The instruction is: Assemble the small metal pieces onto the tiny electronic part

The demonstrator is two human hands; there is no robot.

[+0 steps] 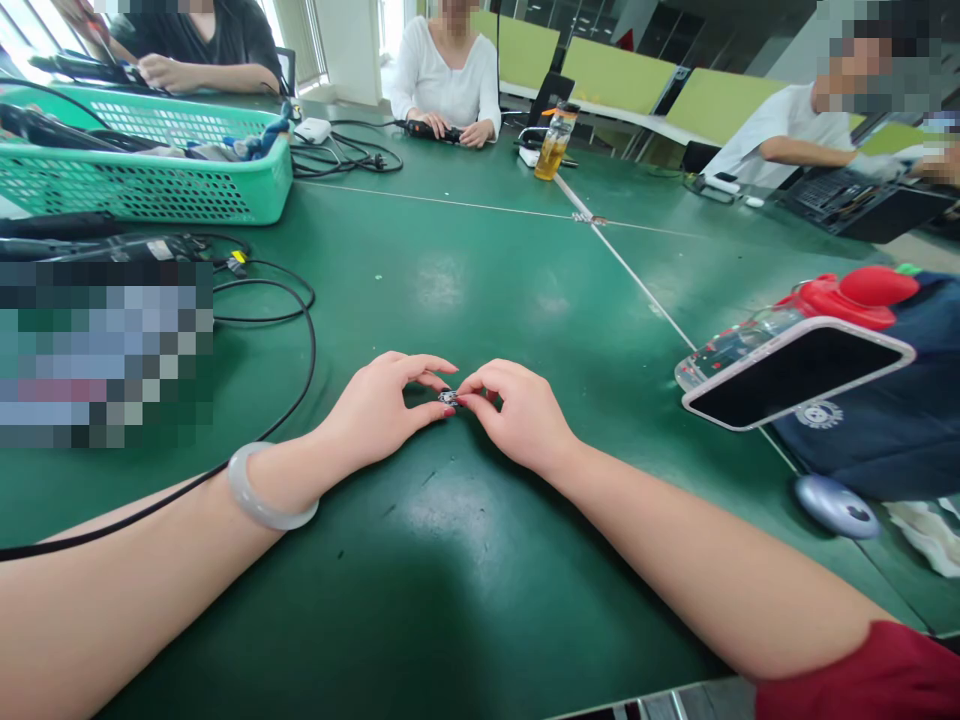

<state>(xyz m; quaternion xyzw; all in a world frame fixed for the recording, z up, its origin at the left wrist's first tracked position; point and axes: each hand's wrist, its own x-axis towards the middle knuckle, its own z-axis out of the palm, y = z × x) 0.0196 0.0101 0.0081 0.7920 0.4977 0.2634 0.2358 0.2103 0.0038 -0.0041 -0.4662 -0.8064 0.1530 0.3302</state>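
Observation:
A tiny silvery and dark part [448, 398] sits between the fingertips of both hands, above the green table [480, 290]; it is too small to name. My left hand [382, 405], with a pale bangle [259, 490] on its wrist, pinches the part from the left between thumb and fingers. From the right, my right hand [517, 405] touches the part with thumb and forefinger pressed together. The fingertips of the two hands nearly meet, and they cover some of the part.
A green basket [225, 185] of tools stands at the far left, a black cable [311, 350] nearer. At right are a phone [799, 375], a red-lidded bottle [817, 300], a dark blue bag [885, 430] and a mouse [836, 505]. Several people sit around the table.

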